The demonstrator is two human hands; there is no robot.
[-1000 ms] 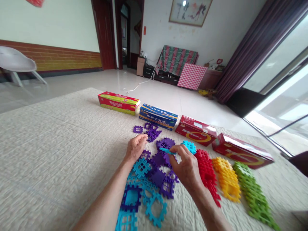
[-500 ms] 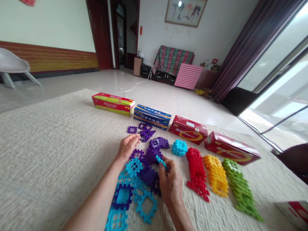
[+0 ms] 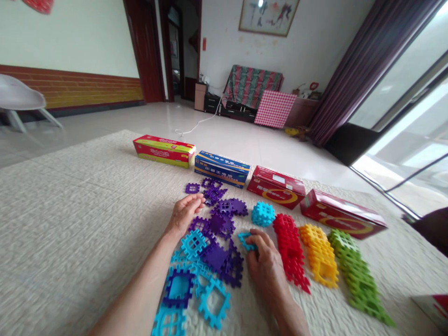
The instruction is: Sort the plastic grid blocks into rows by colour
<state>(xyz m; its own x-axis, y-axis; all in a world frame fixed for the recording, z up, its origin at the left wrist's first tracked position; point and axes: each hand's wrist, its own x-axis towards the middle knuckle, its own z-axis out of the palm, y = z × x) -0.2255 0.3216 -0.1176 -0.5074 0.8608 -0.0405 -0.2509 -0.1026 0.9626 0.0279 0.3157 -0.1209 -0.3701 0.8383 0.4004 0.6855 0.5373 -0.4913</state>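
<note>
My right hand (image 3: 266, 255) is closed around one edge of a light blue notched building tile (image 3: 246, 240), low over the mat, right of the purple pieces. My left hand (image 3: 186, 212) has its fingers pressed together at the edge of a small heap of purple notched tiles (image 3: 214, 193); what it pinches, if anything, is hidden. Between the hands lie loose purple tiles (image 3: 215, 256), with light blue tiles (image 3: 214, 303) nearer me. Just beyond my right hand is a light blue stack (image 3: 263, 213). Rows of red (image 3: 290, 249), yellow (image 3: 319, 254) and green tiles (image 3: 360, 275) lie to the right.
Along the far side stand a red-and-yellow box (image 3: 164, 151), a blue box (image 3: 221, 169) and two dark red boxes (image 3: 276, 186). Another box (image 3: 432, 308) is cut off at lower right. The textured mat (image 3: 77, 224) extends left.
My right hand has moved right with the light blue tile, away from the purple pieces, and the tile now lies flatter. My left hand has stayed nearly in place.
</note>
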